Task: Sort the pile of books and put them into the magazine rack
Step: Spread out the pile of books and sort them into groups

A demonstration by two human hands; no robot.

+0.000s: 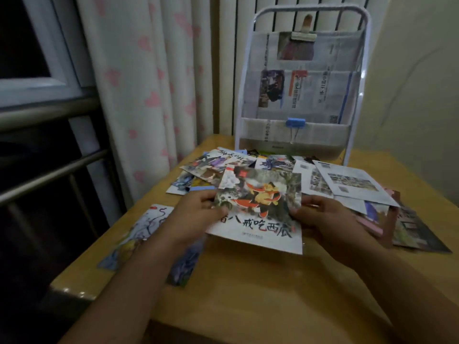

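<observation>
The picture book (258, 209) sits between both hands, left hand (198, 214) and right hand (323, 217) gripping its side edges.

Wooden table (248, 294) carries scattered books (218, 162), papers (352, 182) and magazine rack (300, 83)

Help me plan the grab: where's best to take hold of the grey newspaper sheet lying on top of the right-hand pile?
Pinch the newspaper sheet at its near right corner, coming from the right: that corner juts past the pile, so fingers can slip under. Both hands are busy holding the picture book.
</observation>
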